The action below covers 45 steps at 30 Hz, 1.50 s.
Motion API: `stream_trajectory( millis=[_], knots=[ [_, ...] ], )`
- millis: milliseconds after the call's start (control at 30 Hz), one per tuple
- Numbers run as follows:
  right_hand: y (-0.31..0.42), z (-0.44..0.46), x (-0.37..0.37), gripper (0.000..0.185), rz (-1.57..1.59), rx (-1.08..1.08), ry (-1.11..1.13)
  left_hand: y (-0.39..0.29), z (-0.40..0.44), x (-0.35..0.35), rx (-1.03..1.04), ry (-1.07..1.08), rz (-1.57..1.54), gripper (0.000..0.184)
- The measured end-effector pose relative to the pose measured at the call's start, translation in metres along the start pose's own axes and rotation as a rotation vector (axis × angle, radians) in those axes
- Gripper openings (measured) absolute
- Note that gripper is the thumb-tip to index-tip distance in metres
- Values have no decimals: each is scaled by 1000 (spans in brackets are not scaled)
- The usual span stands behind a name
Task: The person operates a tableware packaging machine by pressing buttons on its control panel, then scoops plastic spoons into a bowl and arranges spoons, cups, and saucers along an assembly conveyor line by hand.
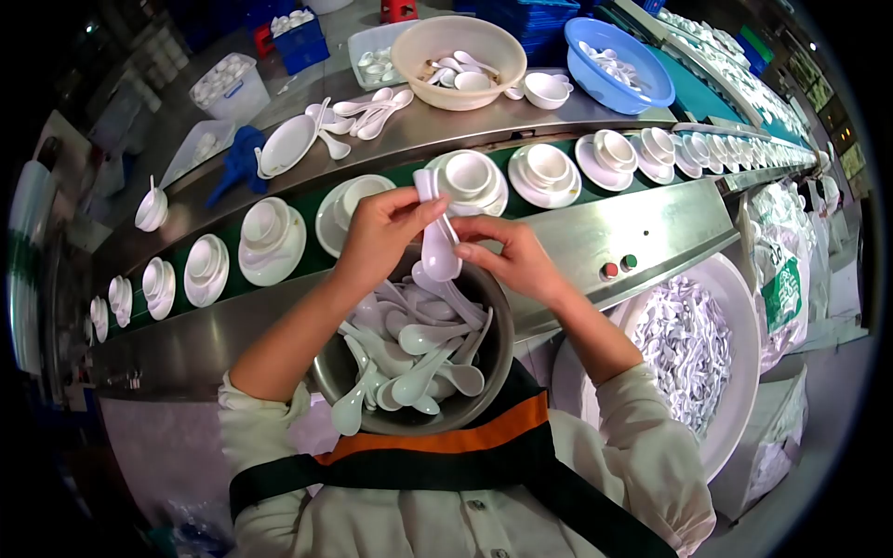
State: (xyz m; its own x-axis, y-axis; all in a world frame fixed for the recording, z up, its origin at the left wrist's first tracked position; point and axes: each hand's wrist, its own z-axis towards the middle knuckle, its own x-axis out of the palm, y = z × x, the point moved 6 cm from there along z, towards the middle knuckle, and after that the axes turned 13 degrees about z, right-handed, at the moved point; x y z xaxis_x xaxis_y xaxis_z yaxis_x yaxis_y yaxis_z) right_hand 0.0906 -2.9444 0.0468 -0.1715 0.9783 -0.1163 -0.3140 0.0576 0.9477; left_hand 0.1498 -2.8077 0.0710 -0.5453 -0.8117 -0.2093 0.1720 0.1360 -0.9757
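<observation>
A white ceramic soup spoon [440, 253] is held up in front of me, its handle pointing up and its bowl down. My left hand [391, 228] is closed on the handle between thumb and fingers. From the other side my right hand [507, 253] pinches the spoon lower, near its bowl; whether a second spoon lies against it I cannot tell. Just below both hands is a metal basin [504, 358] heaped with white spoons [423, 358]. Behind the hands, a green conveyor belt [312, 193] carries stacked white dish sets [468, 177].
On the steel ledge beyond the belt are a beige basin [459, 96], a blue basin [665, 88], a small bowl [547, 91], loose spoons [377, 112], an oval plate [289, 146] and a blue cloth [240, 160]. Red and green buttons [619, 267] sit right, above a tub [744, 372] of small wrapped-looking pieces.
</observation>
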Motion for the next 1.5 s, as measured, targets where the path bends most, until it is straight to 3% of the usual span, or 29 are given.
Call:
stream_trajectory(
  millis=[33,100,233,333,400,433,500,733,867,967,1000,1033,1067,1100,1200,1400,1467,1500],
  knots=[
    [-1,-1,-3,32,-4,-3,-5,1,4,3,5,5,1,22],
    [-23,-6,-17,26,274,244,-133,14,12,4,-60,-39,-70,24],
    [-48,-15,-67,15,55,248,-299,28,14,-4,-161,-34,-92,25],
    [-76,-13,-97,17,25,304,-397,32,10,-8,-174,-17,-81,25],
    [-94,-13,-107,19,-196,339,-444,34,7,-9,-179,-3,-70,24],
    [-105,-9,-105,22,-509,375,-342,35,6,-9,-181,0,-52,24],
    [-108,-7,-90,26,-645,250,-253,37,5,-12,-182,-1,-34,23],
    [-94,-2,-71,23,-1018,177,-170,48,0,-49,-181,-128,-13,28],
    [-87,5,-87,14,-1031,97,-191,49,-6,-61,-198,-159,-15,29],
    [-94,19,-92,15,-719,193,-428,57,-2,-65,-213,-219,-58,29],
    [-121,31,-89,23,-729,313,-406,59,1,-62,-213,-195,-77,29],
    [-138,42,-77,25,-787,249,-318,66,6,-60,-224,-174,-97,29],
    [-154,54,-60,25,-568,495,-180,63,8,-55,-225,-131,-85,28],
    [-160,57,-42,24,-284,582,-189,61,11,-50,-223,-89,-72,27],
    [-149,60,-22,26,-94,611,-161,60,20,-46,-207,-43,-75,27],
    [-8,31,-7,19,-291,93,-46,97,66,-50,-245,-36,-5,25],
    [16,9,24,18,-790,30,230,115,86,-38,-311,-16,32,25],
    [9,-4,43,16,-968,119,373,124,94,-31,-370,4,69,25]
  ],
)
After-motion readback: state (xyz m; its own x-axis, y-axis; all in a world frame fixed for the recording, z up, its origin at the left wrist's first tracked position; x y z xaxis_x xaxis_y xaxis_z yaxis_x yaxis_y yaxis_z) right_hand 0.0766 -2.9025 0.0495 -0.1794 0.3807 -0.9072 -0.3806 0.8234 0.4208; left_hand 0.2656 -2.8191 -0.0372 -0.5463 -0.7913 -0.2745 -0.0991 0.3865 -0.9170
